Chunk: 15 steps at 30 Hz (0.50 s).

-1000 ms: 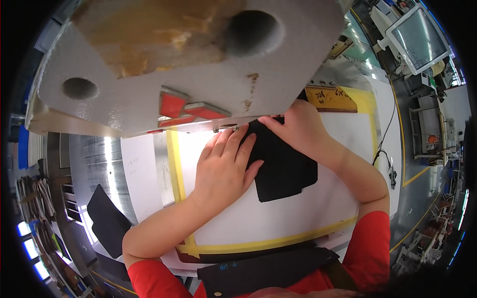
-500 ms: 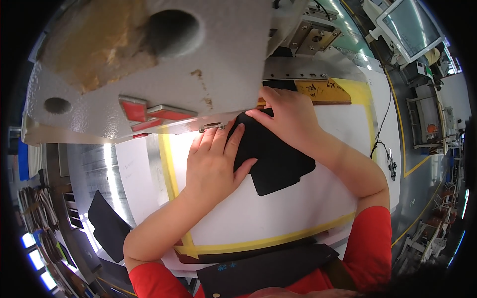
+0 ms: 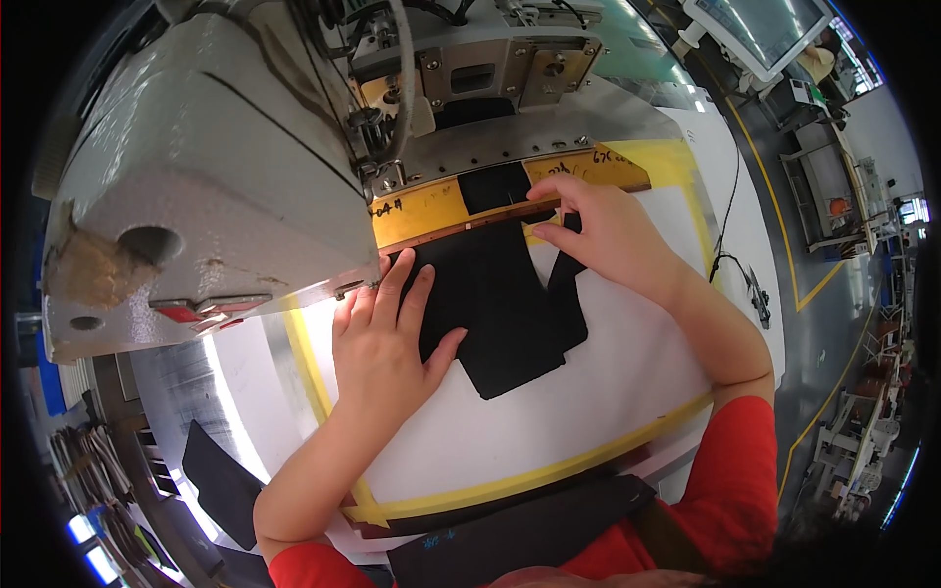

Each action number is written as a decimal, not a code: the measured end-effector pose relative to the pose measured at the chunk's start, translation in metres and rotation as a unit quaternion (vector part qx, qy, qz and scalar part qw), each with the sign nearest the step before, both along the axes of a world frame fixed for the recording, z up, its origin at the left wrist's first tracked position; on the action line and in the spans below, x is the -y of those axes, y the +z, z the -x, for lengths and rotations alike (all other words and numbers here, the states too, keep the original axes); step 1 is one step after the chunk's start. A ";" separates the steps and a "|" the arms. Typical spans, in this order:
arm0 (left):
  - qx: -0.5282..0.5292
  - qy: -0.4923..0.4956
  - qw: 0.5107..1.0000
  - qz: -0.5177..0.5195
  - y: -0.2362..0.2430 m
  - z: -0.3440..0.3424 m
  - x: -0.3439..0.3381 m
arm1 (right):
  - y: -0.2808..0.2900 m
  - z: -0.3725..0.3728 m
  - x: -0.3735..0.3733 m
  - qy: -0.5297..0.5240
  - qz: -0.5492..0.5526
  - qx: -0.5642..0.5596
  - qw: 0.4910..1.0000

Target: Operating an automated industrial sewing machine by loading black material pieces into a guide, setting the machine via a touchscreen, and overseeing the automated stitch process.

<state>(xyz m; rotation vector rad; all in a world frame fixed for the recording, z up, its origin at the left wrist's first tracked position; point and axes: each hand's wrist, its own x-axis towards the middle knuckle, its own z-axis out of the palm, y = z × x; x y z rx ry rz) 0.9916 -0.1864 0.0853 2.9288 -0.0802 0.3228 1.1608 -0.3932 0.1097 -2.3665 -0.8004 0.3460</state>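
A black piece of flat, fabric-like material (image 3: 480, 304) lies on the white sheet (image 3: 470, 441), its far edge against a yellow bar (image 3: 417, 220). My left hand (image 3: 382, 338) presses flat on the piece's left part, fingers spread, fingertips close under the sewing-machine-like head (image 3: 235, 186). My right hand (image 3: 613, 235) hovers at the bar's right part, thumb and index finger apart, with no thing visible between them. Below its thumb, a narrow black flap (image 3: 567, 279) stands off from the piece, leaving a wedge-shaped gap. Its other fingers are partly hidden.
Yellow tape (image 3: 549, 477) borders the white sheet. A metal bracket (image 3: 500, 73) stands behind the bar. Another black piece (image 3: 221, 485) lies at the left, and a dark flat piece (image 3: 520, 529) lies close to my body. A screen (image 3: 760, 29) stands far right.
My view has shifted, so more of the bar and bracket shows. My right thumb has come off the black piece, and a gap beside its narrow flap is now visible. The left hand stays flat.
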 end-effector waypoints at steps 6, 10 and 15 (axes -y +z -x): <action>0.002 0.001 1.000 -0.008 0.000 0.002 0.001 | -0.008 0.014 0.000 0.118 0.032 0.279 0.952; 0.024 0.001 0.999 -0.028 0.000 -0.001 0.004 | -0.018 0.027 -0.015 0.177 -0.007 0.314 0.933; 0.016 -0.001 1.000 0.014 -0.004 0.002 0.003 | -0.034 0.047 -0.037 0.226 0.001 0.332 0.916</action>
